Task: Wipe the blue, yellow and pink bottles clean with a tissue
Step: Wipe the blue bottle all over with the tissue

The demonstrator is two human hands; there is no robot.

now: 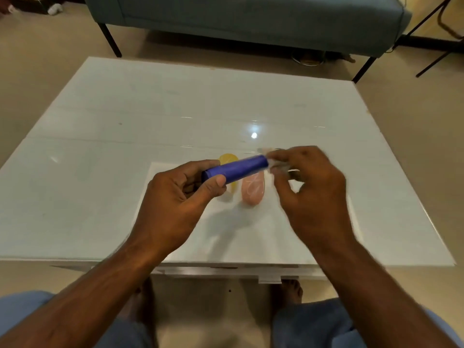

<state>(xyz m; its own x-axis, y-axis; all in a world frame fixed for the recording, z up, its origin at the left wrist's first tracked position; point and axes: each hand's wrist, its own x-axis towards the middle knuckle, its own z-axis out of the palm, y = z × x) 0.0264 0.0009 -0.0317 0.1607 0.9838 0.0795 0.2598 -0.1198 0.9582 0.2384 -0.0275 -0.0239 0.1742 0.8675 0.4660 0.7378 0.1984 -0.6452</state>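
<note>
Blue bottle point(236, 169) juts rightward from left hand point(175, 197) grip.

- A glossy white table point(100, 136) stands on a beige floor point(37, 59).
- A white sheet point(251, 234) lies flat on its near part.
- A yellow bottle point(232, 190) and a pink bottle point(252, 190) rest side by side on that sheet.

The right hand point(308, 187) is motion-blurred, and the tissue point(281, 167) in its grip is too smeared to make out clearly. The blue bottle point(238, 169) and the left hand point(180, 194) hide most of the yellow bottle point(228, 159). The sofa point(251, 18) at 12 o'clock is cut off by the top edge.
</note>
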